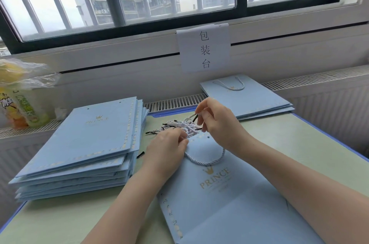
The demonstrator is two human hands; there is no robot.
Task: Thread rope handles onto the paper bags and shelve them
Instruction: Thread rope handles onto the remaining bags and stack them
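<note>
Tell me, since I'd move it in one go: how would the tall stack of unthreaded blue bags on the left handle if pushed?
The stack of bags would probably shear rather than slide whole: its layers are already fanned unevenly. The smooth-looking paper suggests the top bags slip easily. It is likely heavyish for paper, being many flat bags deep.

Matt paper bag (229,203), twisted rope handle (207,161)

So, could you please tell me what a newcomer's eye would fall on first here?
Probably the two hands at centre: the right hand pinches a rope end above the pile of rope handles, and the left hand holds rope at the top of the pale blue bag. Next, the tall stack of unthreaded bags at left and the paper sign under the window.
</note>
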